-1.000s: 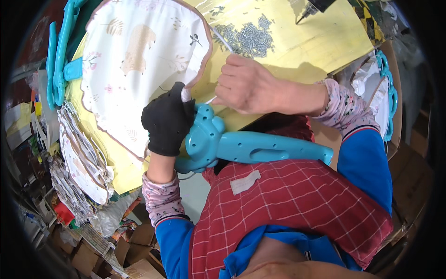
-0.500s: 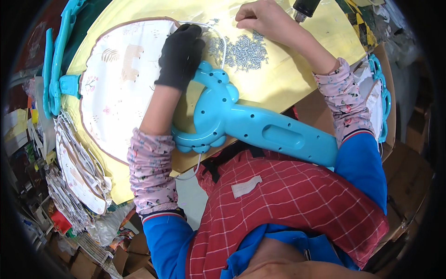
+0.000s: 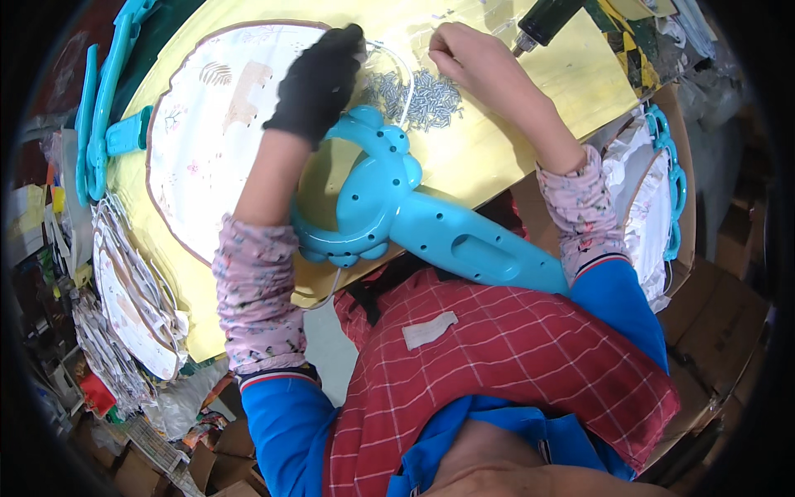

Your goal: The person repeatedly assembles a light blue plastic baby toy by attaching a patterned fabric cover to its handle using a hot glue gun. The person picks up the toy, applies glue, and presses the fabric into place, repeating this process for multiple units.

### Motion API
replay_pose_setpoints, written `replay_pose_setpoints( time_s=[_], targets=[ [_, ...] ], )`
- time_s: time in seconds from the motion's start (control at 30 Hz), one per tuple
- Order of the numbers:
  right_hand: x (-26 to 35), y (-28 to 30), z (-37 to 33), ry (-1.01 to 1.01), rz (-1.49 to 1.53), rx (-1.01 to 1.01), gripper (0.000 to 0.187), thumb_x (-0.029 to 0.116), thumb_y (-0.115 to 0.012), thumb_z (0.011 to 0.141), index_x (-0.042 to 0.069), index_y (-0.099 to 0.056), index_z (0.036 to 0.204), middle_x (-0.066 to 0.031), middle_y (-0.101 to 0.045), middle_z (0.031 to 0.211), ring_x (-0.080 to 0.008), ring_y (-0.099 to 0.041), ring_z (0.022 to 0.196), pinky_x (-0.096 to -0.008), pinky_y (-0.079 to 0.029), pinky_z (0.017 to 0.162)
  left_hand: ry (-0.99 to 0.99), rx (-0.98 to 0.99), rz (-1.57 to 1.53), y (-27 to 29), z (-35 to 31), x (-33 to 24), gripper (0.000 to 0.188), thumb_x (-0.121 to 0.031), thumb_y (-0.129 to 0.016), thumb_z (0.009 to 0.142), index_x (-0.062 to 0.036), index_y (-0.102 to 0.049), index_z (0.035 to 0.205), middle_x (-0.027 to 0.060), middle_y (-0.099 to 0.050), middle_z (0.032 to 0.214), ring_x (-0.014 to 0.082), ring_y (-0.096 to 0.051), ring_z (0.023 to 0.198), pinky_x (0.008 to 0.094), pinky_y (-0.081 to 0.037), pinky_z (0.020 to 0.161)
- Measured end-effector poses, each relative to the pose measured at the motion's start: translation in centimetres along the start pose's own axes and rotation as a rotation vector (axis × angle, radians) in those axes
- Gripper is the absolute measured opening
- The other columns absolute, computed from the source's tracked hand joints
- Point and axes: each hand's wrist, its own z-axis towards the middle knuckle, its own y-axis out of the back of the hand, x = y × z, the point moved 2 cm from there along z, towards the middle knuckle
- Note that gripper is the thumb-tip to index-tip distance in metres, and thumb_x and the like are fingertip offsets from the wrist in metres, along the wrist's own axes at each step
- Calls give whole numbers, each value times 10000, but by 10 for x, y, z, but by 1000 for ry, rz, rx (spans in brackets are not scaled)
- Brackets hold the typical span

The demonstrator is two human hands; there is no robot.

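My left hand (image 3: 319, 87), in a black glove, is closed at the edge of a white printed fabric panel (image 3: 211, 124) with brown trim. A thin white wire loop (image 3: 411, 83) curves out from beside its fingers toward a turquoise plastic frame (image 3: 377, 195). That frame has a ring, a long handle and several screw holes; its handle end lies against my right arm. Bare and pinched, my right hand (image 3: 472, 60) hovers above the far side of a pile of small silver screws (image 3: 426, 101). Whatever its fingertips hold is too small to make out.
A dark power screwdriver (image 3: 548, 21) points in at the top, right of my hand. Turquoise parts (image 3: 98, 124) stand at the left, above stacked fabric panels (image 3: 137, 290). On the right a cardboard box (image 3: 686, 166) holds more panels. The tabletop (image 3: 497, 157) is yellow.
The view has shifted somewhat. My left hand has slid up along the panel's edge, turning slightly. My right hand stays pinched near the screws, and more of the screwdriver shows.
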Motion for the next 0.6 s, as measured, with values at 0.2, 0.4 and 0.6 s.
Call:
replay_pose_setpoints(
  time_s=[0.2,0.4,0.6],
  targets=[
    [35,9,-32,-32,579,305,175,44,-620,917,7,-659,1084,-52,-678,912,-123,-634,768,-268,-505,686,135,-210,78,104,-64,-84,164,88,-655,824,7,-679,964,94,-698,898,182,-670,828,298,-520,765],
    [51,-8,-45,-136,676,245,158,49,-689,875,9,-693,1028,-76,-712,919,-123,-672,810,-242,-539,732,638,-609,-409,81,-200,-148,290,147,-723,777,24,-581,998,128,-646,934,210,-660,880,323,-545,802],
    [51,-14,-46,223,329,154,129,34,-724,826,17,-730,954,-100,-713,915,-197,-692,821,-280,-559,738,631,-579,-207,40,-245,-182,337,131,-720,791,-43,-569,1037,155,-697,922,237,-685,859,327,-550,735]
  ],
)
